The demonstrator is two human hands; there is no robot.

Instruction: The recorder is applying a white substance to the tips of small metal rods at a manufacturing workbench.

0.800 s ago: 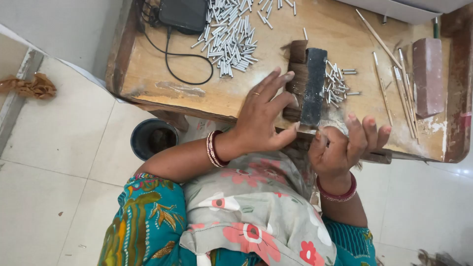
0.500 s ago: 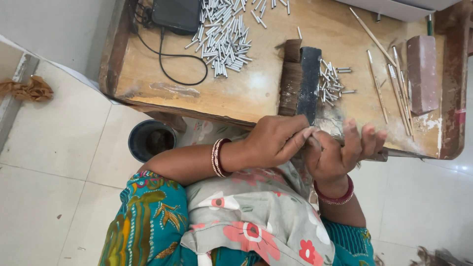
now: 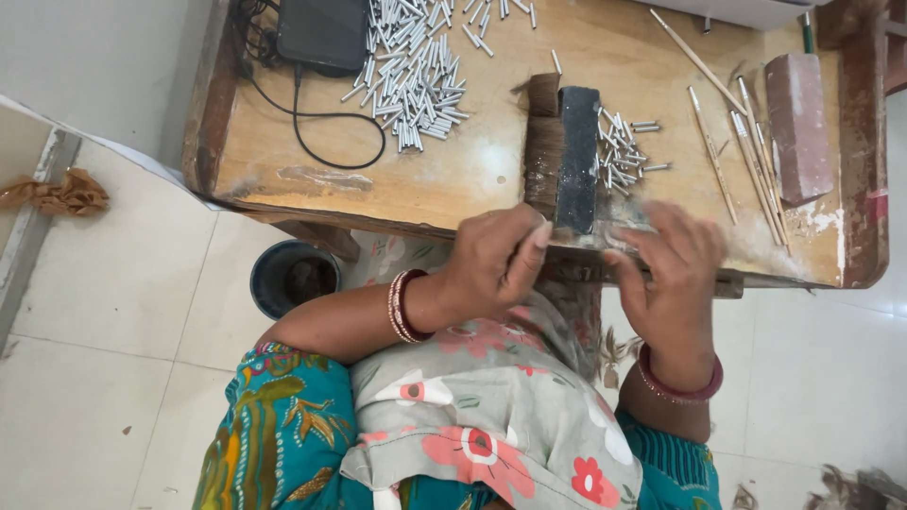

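Head view: the left hand (image 3: pixel 496 260) sits at the near edge of the wooden surface (image 3: pixel 472 170), its fingers (image 3: pixel 529 247) curled narrow against the near end of the dark block (image 3: pixel 577 156) that stands upright on that edge. Whether those fingers pinch anything, I cannot tell. The right hand (image 3: pixel 671 274) is just beside it, over the same near edge, fingers spread fairly wide and blurred; what lies beneath them is hidden. A brown bundle of bristle-like fibre (image 3: pixel 542 142) lies touching the block's left side.

To the right of the block, near the middle of the surface, lies a small heap of short metal pins (image 3: pixel 624 151). A much larger heap of pins (image 3: pixel 416 76) spreads toward the far edge, left of centre. In the far left corner sits a black device (image 3: pixel 321 33) with a black cable (image 3: pixel 321 127) looping across the wood. Thin wooden sticks (image 3: pixel 737 151) lie toward the right edge, next to a reddish brick (image 3: pixel 798 123). Down on the tiled floor, under the near left corner, stands a dark round pot (image 3: pixel 293 279).
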